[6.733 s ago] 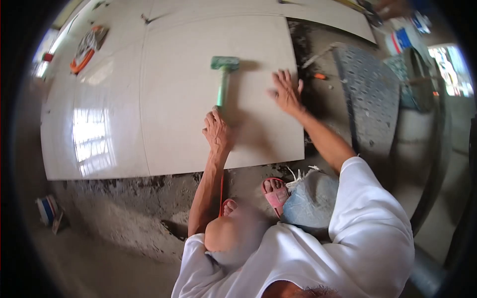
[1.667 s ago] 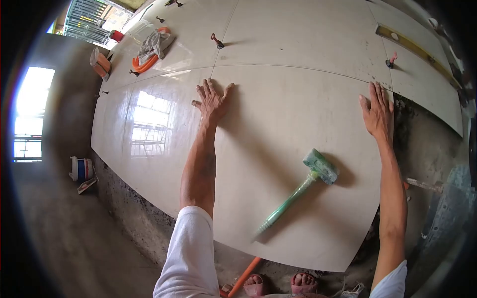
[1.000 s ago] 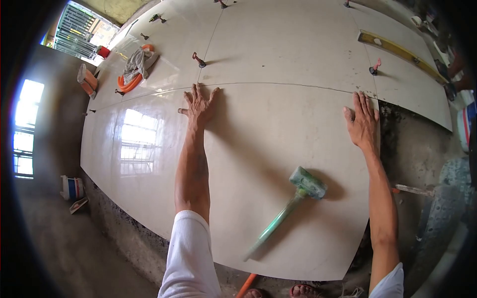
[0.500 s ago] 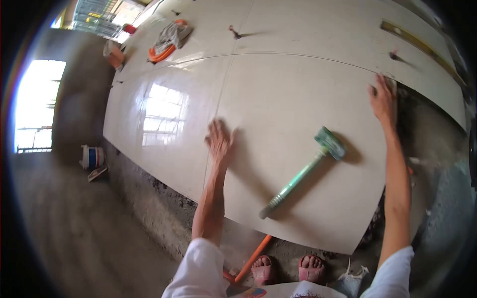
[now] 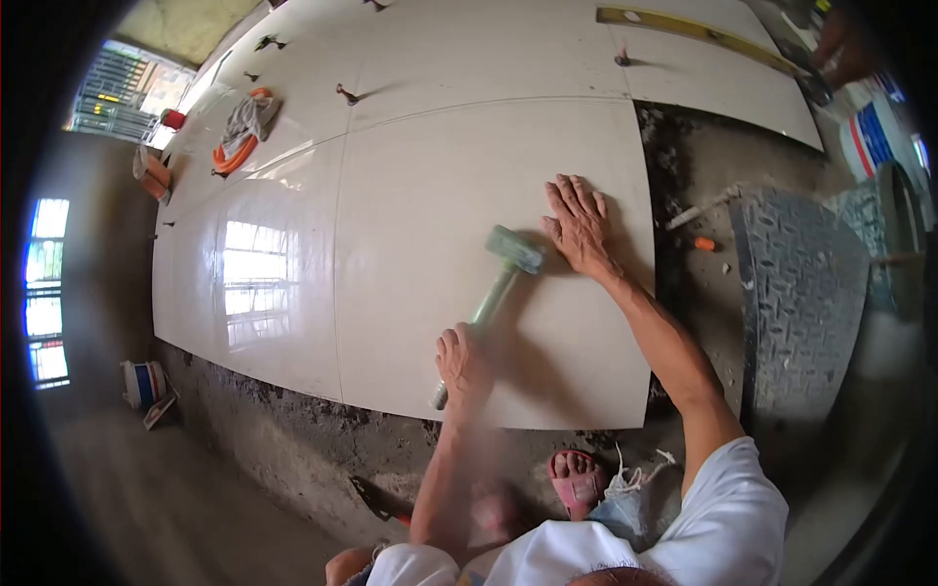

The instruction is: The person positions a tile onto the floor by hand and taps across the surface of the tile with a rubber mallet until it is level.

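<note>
My left hand (image 5: 463,363) is wrapped round the lower handle of a mallet with a green head (image 5: 515,249), whose handle end points toward me. The mallet is over a large glossy cream tile (image 5: 420,195). Flat on the same tile, to the right of the mallet head, rests my right hand (image 5: 580,227) with its fingers spread.
A yellow level (image 5: 699,37) lies on the far tiles. Orange hose with a grey cloth (image 5: 244,127) is at the upper left. A textured dark sheet (image 5: 801,303) and a striped bucket (image 5: 874,137) stand right; another bucket (image 5: 145,384) is at the left.
The left hand has left the tile surface and taken hold of the mallet handle. The right hand has moved from the tile's right edge inward. The view has shifted to the right.
</note>
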Available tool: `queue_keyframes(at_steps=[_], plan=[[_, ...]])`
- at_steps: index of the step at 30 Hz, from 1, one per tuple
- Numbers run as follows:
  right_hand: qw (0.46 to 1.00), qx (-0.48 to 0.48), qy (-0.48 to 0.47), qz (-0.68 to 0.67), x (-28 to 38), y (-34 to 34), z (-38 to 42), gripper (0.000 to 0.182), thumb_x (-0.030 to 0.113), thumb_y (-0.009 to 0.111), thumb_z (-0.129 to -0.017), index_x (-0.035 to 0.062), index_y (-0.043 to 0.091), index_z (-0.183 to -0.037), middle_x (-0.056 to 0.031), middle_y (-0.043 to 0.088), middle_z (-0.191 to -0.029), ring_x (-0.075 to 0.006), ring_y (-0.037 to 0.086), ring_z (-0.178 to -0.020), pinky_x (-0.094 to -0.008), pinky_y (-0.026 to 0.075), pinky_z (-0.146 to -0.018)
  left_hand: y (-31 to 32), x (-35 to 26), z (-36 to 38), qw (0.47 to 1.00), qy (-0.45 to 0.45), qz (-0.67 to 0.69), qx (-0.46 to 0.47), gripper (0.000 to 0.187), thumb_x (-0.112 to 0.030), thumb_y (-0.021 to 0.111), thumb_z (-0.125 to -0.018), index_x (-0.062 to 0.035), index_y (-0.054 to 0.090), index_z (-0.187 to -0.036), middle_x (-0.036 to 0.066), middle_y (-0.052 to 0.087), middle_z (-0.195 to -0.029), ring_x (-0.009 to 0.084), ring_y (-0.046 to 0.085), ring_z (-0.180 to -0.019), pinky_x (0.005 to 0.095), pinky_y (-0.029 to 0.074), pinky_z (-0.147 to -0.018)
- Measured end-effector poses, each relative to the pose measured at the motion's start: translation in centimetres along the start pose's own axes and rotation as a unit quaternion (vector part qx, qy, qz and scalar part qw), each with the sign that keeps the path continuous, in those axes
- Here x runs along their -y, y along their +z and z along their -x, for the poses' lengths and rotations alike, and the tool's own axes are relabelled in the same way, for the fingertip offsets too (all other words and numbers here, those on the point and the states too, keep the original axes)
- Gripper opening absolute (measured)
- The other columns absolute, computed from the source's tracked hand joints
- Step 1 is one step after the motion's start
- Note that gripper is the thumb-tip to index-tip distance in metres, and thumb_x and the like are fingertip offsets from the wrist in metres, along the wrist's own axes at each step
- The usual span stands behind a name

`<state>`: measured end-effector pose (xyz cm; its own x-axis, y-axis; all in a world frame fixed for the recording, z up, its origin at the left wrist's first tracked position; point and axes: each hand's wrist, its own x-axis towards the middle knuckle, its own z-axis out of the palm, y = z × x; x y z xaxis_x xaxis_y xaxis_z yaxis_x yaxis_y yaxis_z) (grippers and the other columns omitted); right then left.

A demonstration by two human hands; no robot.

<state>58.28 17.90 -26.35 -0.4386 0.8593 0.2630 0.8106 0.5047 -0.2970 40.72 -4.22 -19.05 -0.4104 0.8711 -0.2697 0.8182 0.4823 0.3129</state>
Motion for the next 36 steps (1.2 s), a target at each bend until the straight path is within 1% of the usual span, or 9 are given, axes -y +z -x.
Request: queue_keyframes(at_steps=[6, 11, 14, 17, 21, 22, 27, 31, 36], plan=[[0.995, -0.057, -0.025, -0.083, -1.3, -1.4, 0.9, 0.045, 0.022, 0.058, -0.091, 0.004, 0.052, -0.132, -0.0153, 0.05, -0.14, -0.031, 0.042, -0.134, -0.0488, 0.032, -0.107, -2.2, 0.8, 2.4, 0.993, -0.046, 0.079, 0.069, 0.041, -0.04, 0.051, -0.098, 0.0002, 0.05, -0.092, 0.023, 0.061, -0.068, 0.0449, 0.063, -0.069, 0.051, 0.047, -0.062], [0.995, -0.073, -0.043, -0.056, -1.1, -1.6, 0.9, 0.043, 0.026, 0.056, -0.093, 0.0017, 0.054, -0.129, -0.0172, 0.052, -0.137, -0.0327, 0.043, -0.132, -0.049, 0.031, -0.108, -6.9, -2.0, 2.6, 0.982, -0.038, 0.151, 0.104, 0.037, -0.038, 0.051, -0.098, -0.0005, 0.049, -0.094, 0.023, 0.059, -0.066, 0.0472, 0.059, -0.067, 0.0518, 0.045, -0.06], [0.999, -0.023, -0.034, -0.029, -0.7, -0.8, 0.9, 0.058, 0.042, 0.055, -0.094, 0.0088, 0.046, -0.141, -0.0168, 0.04, -0.148, -0.0361, 0.031, -0.14, -0.0562, 0.02, -0.112, -8.1, -1.8, 1.4, 0.974, 0.027, 0.219, -0.049, 0.035, -0.036, 0.051, -0.099, -0.0007, 0.048, -0.099, 0.022, 0.059, -0.067, 0.0461, 0.059, -0.067, 0.0514, 0.043, -0.059], [0.999, 0.034, -0.038, 0.013, -0.3, -1.4, 1.0, 0.067, 0.055, 0.048, -0.094, 0.0175, 0.036, -0.149, -0.0138, 0.028, -0.156, -0.0354, 0.021, -0.145, -0.0608, 0.014, -0.112, -8.6, -0.9, -1.4, 0.935, 0.01, 0.266, -0.235, 0.04, -0.041, 0.042, -0.102, -0.0039, 0.048, -0.088, 0.01, 0.058, -0.063, 0.0224, 0.059, -0.053, 0.0382, 0.044, -0.052], [0.997, 0.058, -0.031, 0.028, 0.1, -2.0, 0.9, 0.071, 0.059, 0.046, -0.093, 0.0215, 0.03, -0.152, -0.0117, 0.022, -0.159, -0.0349, 0.016, -0.147, -0.0632, 0.012, -0.112, -4.3, 3.0, -6.2, 0.954, -0.164, 0.175, -0.182, 0.046, -0.045, 0.04, -0.102, -0.0014, 0.052, -0.094, 0.014, 0.059, -0.065, 0.0243, 0.06, -0.054, 0.0385, 0.047, -0.052], [0.997, 0.058, -0.03, 0.029, 0.0, -2.0, 0.7, 0.072, 0.059, 0.046, -0.093, 0.0217, 0.03, -0.152, -0.0114, 0.021, -0.159, -0.0348, 0.015, -0.147, -0.0633, 0.011, -0.112, -4.9, 3.7, -7.3, 0.97, -0.203, 0.126, -0.052, 0.057, -0.053, 0.036, -0.1, 0.0014, 0.05, -0.109, 0.032, 0.063, -0.094, 0.0501, 0.06, -0.093, 0.0547, 0.044, -0.082], [0.995, 0.085, -0.014, 0.044, 0.2, -2.0, 0.4, 0.075, 0.063, 0.044, -0.092, 0.0231, 0.026, -0.153, -0.0101, 0.016, -0.161, -0.0334, 0.011, -0.148, -0.0641, 0.009, -0.112, -9.0, 2.6, -8.3, 0.907, -0.278, 0.289, -0.126, 0.061, -0.053, 0.037, -0.099, 0.0046, 0.055, -0.105, 0.032, 0.064, -0.099, 0.0484, 0.061, -0.097, 0.0532, 0.046, -0.086], [0.996, 0.084, -0.021, 0.036, 0.1, -2.0, 0.2, 0.076, 0.064, 0.043, -0.092, 0.0234, 0.026, -0.153, -0.0096, 0.014, -0.161, -0.0331, 0.01, -0.148, -0.065, 0.009, -0.112, -7.5, 3.6, -11.0, 0.947, -0.267, 0.172, -0.047, 0.057, -0.05, 0.038, -0.099, 0.0039, 0.056, -0.106, 0.03, 0.064, -0.102, 0.0463, 0.061, -0.101, 0.0529, 0.047, -0.087], [0.996, 0.079, -0.023, 0.037, -0.5, -1.7, 0.2, 0.075, 0.064, 0.043, -0.092, 0.0253, 0.025, -0.154, -0.0096, 0.014, -0.161, -0.0334, 0.01, -0.148, -0.066, 0.011, -0.112, -7.1, 3.5, -11.3, 0.945, -0.262, 0.193, -0.038, 0.058, -0.05, 0.037, -0.1, 0.0052, 0.055, -0.106, 0.029, 0.064, -0.101, 0.0451, 0.062, -0.098, 0.0525, 0.046, -0.086]])
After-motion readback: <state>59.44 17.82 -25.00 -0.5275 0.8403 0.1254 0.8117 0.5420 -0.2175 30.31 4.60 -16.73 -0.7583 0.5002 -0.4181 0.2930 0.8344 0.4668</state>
